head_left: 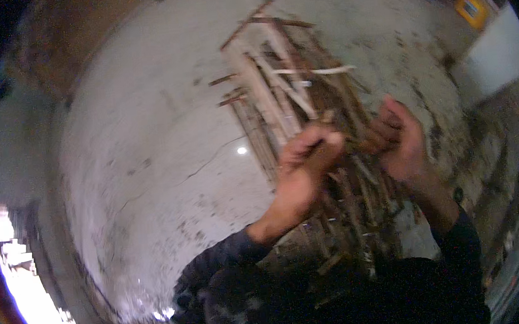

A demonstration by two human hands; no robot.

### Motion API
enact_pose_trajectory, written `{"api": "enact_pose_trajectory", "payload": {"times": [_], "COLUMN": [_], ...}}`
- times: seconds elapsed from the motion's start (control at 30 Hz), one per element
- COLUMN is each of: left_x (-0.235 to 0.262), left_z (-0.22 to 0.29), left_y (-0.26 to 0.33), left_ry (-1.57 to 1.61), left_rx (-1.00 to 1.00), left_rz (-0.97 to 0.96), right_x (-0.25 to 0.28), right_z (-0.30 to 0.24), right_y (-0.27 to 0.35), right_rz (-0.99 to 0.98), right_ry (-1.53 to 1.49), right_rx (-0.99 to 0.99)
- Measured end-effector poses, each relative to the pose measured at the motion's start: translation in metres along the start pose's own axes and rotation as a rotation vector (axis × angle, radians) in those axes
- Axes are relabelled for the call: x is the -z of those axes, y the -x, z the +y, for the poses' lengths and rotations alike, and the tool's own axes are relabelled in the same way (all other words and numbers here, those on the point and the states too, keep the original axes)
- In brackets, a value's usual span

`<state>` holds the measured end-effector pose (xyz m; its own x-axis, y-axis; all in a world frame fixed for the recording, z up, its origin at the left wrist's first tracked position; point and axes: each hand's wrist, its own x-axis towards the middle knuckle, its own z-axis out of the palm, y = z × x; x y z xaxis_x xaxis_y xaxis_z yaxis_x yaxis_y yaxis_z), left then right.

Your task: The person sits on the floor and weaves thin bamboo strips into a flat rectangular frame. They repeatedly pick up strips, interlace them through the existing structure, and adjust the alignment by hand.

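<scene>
Just above the stick pile (290, 91), your left hand (300, 174) and right hand (403, 143) clamp one short stick (357, 144) lying crosswise between them.

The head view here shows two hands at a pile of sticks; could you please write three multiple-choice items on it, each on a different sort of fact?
1. Where do the wooden sticks lie?
A. on the pale concrete floor
B. in a basket
C. on a shelf

2. What colour are the sleeves?
A. white
B. dark
C. yellow

3. What state is the left hand in?
A. flat and open
B. out of view
C. curled in a grip on a brown piece

Answers: 1 A, the sticks spread across the bare floor; 2 B, both forearms wear dark cloth; 3 C, its fingers close round a brown piece, close to the right hand.
</scene>
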<state>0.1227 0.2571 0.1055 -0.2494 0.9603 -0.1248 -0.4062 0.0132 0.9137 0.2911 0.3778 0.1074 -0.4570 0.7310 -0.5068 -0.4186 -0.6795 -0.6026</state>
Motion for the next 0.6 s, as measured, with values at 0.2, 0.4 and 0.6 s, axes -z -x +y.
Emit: {"api": "enact_pose_trajectory", "payload": {"times": [0.2,0.4,0.6], "left_x": [0.008,0.011,0.014], "left_z": [-0.007,-0.009,-0.017], "left_y": [0.001,-0.004,0.001], "left_ry": [0.322,0.292,0.35], "left_rx": [0.001,0.049,0.006], "left_rz": [0.001,0.028,-0.126], "right_x": [0.004,-0.002,0.037], "right_z": [-0.002,-0.006,0.013], "right_y": [-0.011,-0.023,0.013], "right_rz": [-0.172,0.116,-0.07], "right_ry": [0.008,-0.048,0.066], "right_rx": [-0.062,-0.13,0.059]}}
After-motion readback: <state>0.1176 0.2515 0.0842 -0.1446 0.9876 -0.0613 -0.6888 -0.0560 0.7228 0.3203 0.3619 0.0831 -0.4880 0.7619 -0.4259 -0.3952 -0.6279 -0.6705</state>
